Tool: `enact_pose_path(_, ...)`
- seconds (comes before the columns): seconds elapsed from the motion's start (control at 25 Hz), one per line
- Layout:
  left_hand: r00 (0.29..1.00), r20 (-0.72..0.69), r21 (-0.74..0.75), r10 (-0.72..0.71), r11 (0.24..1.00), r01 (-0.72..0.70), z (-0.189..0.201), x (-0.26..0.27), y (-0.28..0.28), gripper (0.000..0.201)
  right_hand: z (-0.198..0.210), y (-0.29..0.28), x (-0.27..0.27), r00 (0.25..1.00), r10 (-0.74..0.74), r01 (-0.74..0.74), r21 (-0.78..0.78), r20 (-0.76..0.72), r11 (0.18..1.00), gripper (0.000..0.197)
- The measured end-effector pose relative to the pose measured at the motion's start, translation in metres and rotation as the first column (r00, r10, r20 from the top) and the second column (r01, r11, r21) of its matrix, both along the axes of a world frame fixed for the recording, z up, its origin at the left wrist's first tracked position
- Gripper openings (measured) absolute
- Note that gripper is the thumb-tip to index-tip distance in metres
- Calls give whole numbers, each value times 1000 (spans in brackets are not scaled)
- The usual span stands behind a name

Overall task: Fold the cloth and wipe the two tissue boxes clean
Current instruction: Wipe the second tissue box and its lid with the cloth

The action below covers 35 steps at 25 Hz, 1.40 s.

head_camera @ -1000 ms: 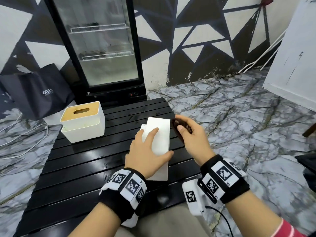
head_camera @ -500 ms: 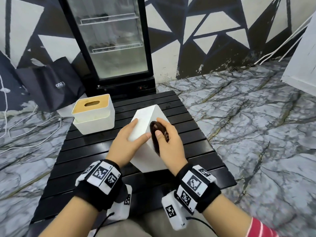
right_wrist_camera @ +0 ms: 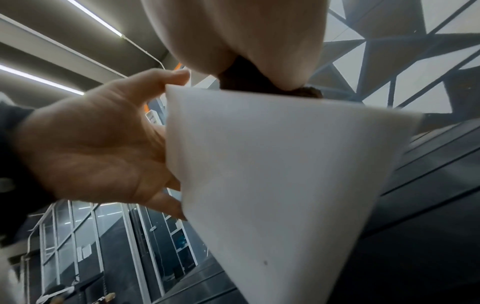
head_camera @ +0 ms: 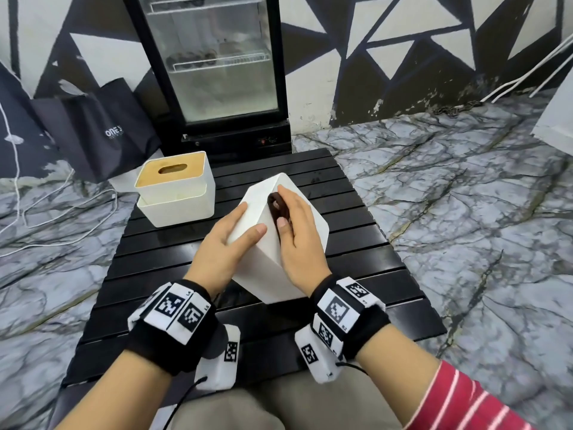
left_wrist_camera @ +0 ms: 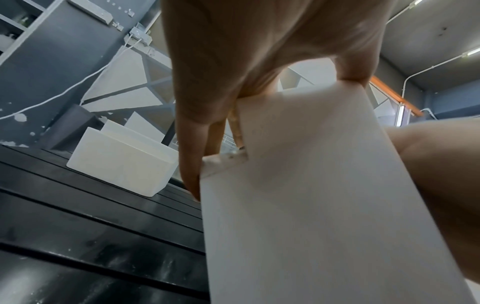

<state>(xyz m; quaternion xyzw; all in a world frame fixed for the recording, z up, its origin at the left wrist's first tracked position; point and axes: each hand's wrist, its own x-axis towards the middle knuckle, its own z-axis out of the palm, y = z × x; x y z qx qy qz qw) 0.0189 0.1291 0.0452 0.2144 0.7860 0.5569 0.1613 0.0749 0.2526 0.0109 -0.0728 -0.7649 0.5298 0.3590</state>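
A plain white tissue box (head_camera: 266,274) stands tilted on the black slatted table (head_camera: 155,274), one ridge turned up. My left hand (head_camera: 238,231) grips its left face, thumb on the ridge, fingers wrapped round the far edge (left_wrist_camera: 192,164). My right hand (head_camera: 294,212) holds a wadded dark brown cloth (head_camera: 274,203) between thumb and fingers and presses it on the box's right face. The right wrist view shows the cloth (right_wrist_camera: 246,82) at the box's (right_wrist_camera: 285,164) top edge. A second white tissue box (head_camera: 176,193) with a wooden lid sits at the back left.
A glass-door fridge (head_camera: 217,72) stands just behind the table. A black bag (head_camera: 102,128) and white cables (head_camera: 62,212) lie at the left on the marble floor. A white panel (head_camera: 555,119) leans at the right.
The white box lay flat under my left hand; it now stands tilted on an edge. My right hand has brought the cloth from mid-air onto the box's right face.
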Motion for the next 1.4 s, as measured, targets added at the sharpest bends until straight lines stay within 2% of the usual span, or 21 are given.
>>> enact_pose_path(0.16,1000,-1,27,21,999,-21,-1,2,0,87,-1,-11,6,999,-8,9,-34,38,999,49)
enact_pose_path(0.32,999,-40,-3,2,1000,-2,3,7,4,77,12,-7,0,1000,17,-17,-16,11,1000,48)
enact_pose_path(0.6,999,-43,0,34,999,-34,2,10,4,79,4,7,2,993,-59,67,-77,102,995,47)
enact_pose_path(0.76,998,-51,-10,26,1000,-26,3,9,6,78,12,5,-2,995,-33,36,-34,89,999,46)
enact_pose_path(0.92,998,-48,2,28,1000,-28,3,9,4,79,11,26,-11,984,-20,32,-69,176,997,46)
enact_pose_path(1.08,999,-43,7,29,1000,-29,3,8,5,79,-4,32,-4,965,-74,103,-106,252,989,47)
enact_pose_path(1.24,998,-49,5,27,1000,-27,2,10,6,73,-2,19,2,973,-87,117,-129,216,985,47)
enact_pose_path(1.4,998,-55,6,26,1000,-26,2,10,7,80,8,26,-7,976,-39,63,-106,214,992,46)
